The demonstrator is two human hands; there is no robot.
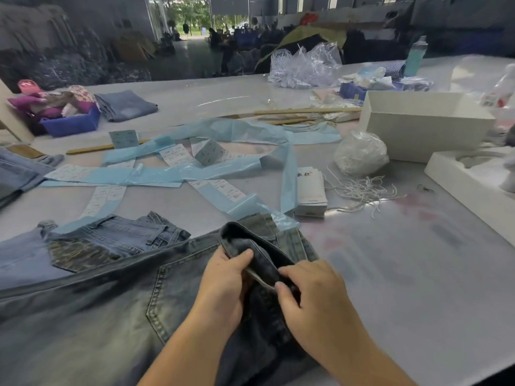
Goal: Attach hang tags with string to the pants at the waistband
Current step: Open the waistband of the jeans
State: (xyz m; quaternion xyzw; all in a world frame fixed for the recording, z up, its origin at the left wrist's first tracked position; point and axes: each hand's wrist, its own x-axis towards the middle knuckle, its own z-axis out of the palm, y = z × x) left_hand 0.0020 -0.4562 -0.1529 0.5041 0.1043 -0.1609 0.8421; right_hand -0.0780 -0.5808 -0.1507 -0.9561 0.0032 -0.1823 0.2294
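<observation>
While both hands work at the near edge of the table point(390, 260), the head view shows a pair of dark washed jeans point(97, 316) spread across the lower left, with the waistband point(250, 240) lifted and folded over toward the person. The left hand point(223, 285) grips the fabric just below the raised band, thumb on top and fingers curled under. The right hand point(309, 296) pinches the band's edge just beside it, fingers bent around the denim; what lies between its fingertips is blurred, perhaps a loop or label.

Beyond the hands, a stack of hang tags point(310, 190) stands on the table, and just to its right lies a loose scatter of white strings point(362, 190), with a clear bag of more string point(361, 151) behind that. A second, lighter pair of jeans point(111, 240) lies left of the waistband, partly under long blue plastic strips point(195, 168) with white printed labels point(175, 154) on them. An open white box point(418, 126) sits at the right, a blue bin point(72, 123) of cloth at the far left.
</observation>
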